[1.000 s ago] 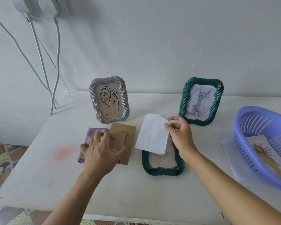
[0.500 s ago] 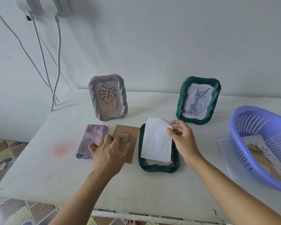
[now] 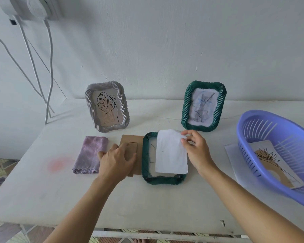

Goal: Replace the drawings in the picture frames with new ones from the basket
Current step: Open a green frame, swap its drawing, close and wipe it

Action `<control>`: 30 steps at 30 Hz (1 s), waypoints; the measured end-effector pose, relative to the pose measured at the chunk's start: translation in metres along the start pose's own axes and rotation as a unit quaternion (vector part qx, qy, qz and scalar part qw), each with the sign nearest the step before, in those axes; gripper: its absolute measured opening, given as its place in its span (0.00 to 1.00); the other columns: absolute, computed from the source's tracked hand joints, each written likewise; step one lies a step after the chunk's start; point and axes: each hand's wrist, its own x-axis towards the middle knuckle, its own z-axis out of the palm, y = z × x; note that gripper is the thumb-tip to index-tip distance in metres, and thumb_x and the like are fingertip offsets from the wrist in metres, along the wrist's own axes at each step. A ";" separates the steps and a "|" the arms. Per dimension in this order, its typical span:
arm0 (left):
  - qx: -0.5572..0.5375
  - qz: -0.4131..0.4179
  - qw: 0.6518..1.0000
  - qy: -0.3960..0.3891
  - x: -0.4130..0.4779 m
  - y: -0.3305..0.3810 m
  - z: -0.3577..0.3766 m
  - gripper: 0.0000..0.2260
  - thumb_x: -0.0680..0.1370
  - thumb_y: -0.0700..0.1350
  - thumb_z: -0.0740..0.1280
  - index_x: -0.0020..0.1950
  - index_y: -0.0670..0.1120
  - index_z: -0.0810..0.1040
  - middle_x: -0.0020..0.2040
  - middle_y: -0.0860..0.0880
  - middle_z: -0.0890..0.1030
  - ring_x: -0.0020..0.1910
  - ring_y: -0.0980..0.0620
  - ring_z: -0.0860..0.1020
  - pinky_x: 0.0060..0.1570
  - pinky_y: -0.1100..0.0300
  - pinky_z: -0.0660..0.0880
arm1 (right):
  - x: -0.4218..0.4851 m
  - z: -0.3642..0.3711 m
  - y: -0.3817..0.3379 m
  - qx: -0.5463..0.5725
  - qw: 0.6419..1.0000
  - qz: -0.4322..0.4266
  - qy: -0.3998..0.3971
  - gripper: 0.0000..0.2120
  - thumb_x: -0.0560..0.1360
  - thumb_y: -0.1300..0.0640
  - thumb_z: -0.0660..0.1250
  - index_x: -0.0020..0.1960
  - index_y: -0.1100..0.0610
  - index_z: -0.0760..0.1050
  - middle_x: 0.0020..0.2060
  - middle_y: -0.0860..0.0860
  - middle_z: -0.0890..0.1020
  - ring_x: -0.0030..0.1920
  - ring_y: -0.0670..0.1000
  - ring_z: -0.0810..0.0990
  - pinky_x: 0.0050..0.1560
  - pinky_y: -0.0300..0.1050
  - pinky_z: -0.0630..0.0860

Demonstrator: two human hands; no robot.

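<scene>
Head cam, from my end: on the left of the table [image 3: 147, 204] sits a purple cloth [image 3: 90, 155]. Just beside it, the left hand [image 3: 117, 159] lies flat, fingers relaxed, on the brown backing board [image 3: 132, 138]. Next along, a green frame [image 3: 163, 180] lies flat with a white sheet [image 3: 170, 153] over its opening, and the right hand [image 3: 197, 151] pinches that sheet's far right corner. Off to the right, the purple basket [image 3: 260, 127] has a new drawing [image 3: 270, 160] in it.

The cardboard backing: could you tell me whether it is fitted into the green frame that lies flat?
No, the cardboard backing lies beside the flat green frame, under the left hand.
</scene>
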 end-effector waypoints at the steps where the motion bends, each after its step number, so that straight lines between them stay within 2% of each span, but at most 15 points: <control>1: 0.006 -0.001 1.000 -0.011 0.000 0.001 0.000 0.19 0.79 0.62 0.58 0.66 0.55 0.74 0.45 0.53 0.75 0.44 0.50 0.75 0.54 0.50 0.61 | 0.000 0.000 0.003 -0.005 1.000 0.009 -0.001 0.07 0.79 0.60 0.65 0.55 0.51 0.75 0.48 0.50 0.81 0.47 0.48 0.79 0.42 0.37 0.72; 6: 0.028 -0.011 0.999 -0.040 0.001 -0.001 -0.004 0.21 0.79 0.64 0.57 0.68 0.54 0.71 0.48 0.53 0.80 0.49 0.50 0.77 0.51 0.51 0.60 | -0.002 -0.002 0.011 -0.021 1.000 0.019 0.000 0.07 0.78 0.60 0.66 0.55 0.52 0.76 0.47 0.49 0.82 0.45 0.45 0.79 0.40 0.29 0.70; 9: 0.024 -0.012 0.999 -0.031 -0.001 -0.007 -0.003 0.22 0.79 0.63 0.58 0.69 0.53 0.69 0.45 0.54 0.82 0.49 0.50 0.80 0.52 0.51 0.60 | -0.002 -0.001 0.012 -0.029 0.999 0.014 -0.002 0.07 0.78 0.61 0.66 0.55 0.52 0.76 0.46 0.48 0.82 0.45 0.45 0.80 0.41 0.30 0.72; 13: 0.023 0.005 0.999 -0.034 -0.003 -0.012 -0.005 0.22 0.80 0.63 0.56 0.71 0.54 0.69 0.49 0.54 0.79 0.49 0.51 0.78 0.52 0.51 0.60 | -0.002 -0.001 0.011 -0.035 0.999 0.000 -0.007 0.07 0.78 0.61 0.67 0.55 0.52 0.76 0.44 0.48 0.82 0.45 0.46 0.80 0.45 0.36 0.73; 15: 0.046 0.010 0.998 -0.049 -0.002 -0.012 -0.010 0.22 0.80 0.64 0.55 0.71 0.55 0.69 0.51 0.54 0.78 0.49 0.51 0.77 0.51 0.50 0.59 | -0.003 -0.002 0.009 -0.030 0.999 -0.013 -0.006 0.07 0.78 0.60 0.67 0.55 0.52 0.76 0.44 0.47 0.82 0.44 0.44 0.79 0.43 0.34 0.73; 18: 0.058 0.007 0.997 -0.049 -0.001 -0.007 -0.019 0.19 0.81 0.62 0.55 0.68 0.57 0.72 0.49 0.55 0.76 0.46 0.52 0.73 0.49 0.50 0.58 | -0.005 -0.002 0.001 -0.012 0.999 -0.034 -0.010 0.08 0.78 0.61 0.67 0.55 0.52 0.76 0.45 0.48 0.81 0.45 0.41 0.79 0.43 0.29 0.73; 22: 0.021 0.018 1.000 -0.006 0.002 0.014 -0.035 0.17 0.80 0.61 0.57 0.66 0.60 0.74 0.50 0.55 0.73 0.53 0.51 0.74 0.55 0.49 0.62 | -0.007 -0.007 -0.011 0.018 0.998 -0.051 -0.021 0.08 0.78 0.61 0.67 0.55 0.50 0.76 0.47 0.48 0.81 0.46 0.41 0.79 0.44 0.29 0.73; 24: -0.055 0.054 0.997 -0.009 0.006 0.029 -0.044 0.16 0.80 0.63 0.57 0.65 0.61 0.73 0.50 0.56 0.75 0.53 0.54 0.76 0.59 0.48 0.67 | -0.007 -0.010 -0.018 0.037 0.998 -0.049 -0.021 0.08 0.79 0.60 0.68 0.54 0.48 0.77 0.47 0.49 0.81 0.47 0.45 0.80 0.45 0.33 0.75; 26: -0.181 0.092 0.978 -0.042 0.009 0.048 -0.052 0.15 0.79 0.64 0.60 0.64 0.61 0.72 0.51 0.57 0.78 0.49 0.59 0.79 0.56 0.50 0.74 | -0.007 -0.014 -0.023 0.058 0.997 -0.046 -0.016 0.08 0.78 0.60 0.68 0.53 0.48 0.77 0.47 0.51 0.82 0.47 0.49 0.81 0.46 0.39 0.76; 28: -0.314 0.090 0.940 -0.096 0.010 0.068 -0.058 0.13 0.79 0.57 0.66 0.63 0.60 0.70 0.52 0.55 0.80 0.46 0.60 0.81 0.47 0.60 0.76 | -0.007 -0.018 -0.029 0.077 0.996 -0.043 -0.010 0.08 0.78 0.60 0.68 0.53 0.48 0.78 0.47 0.53 0.82 0.46 0.54 0.81 0.46 0.45 0.76; 30: -0.412 0.071 0.897 -0.143 0.009 0.084 -0.060 0.15 0.79 0.47 0.70 0.63 0.58 0.70 0.53 0.51 0.81 0.44 0.56 0.84 0.39 0.65 0.76 | -0.008 -0.023 -0.034 0.088 0.995 -0.041 -0.003 0.08 0.78 0.60 0.69 0.53 0.49 0.78 0.46 0.52 0.83 0.43 0.52 0.81 0.45 0.46 0.76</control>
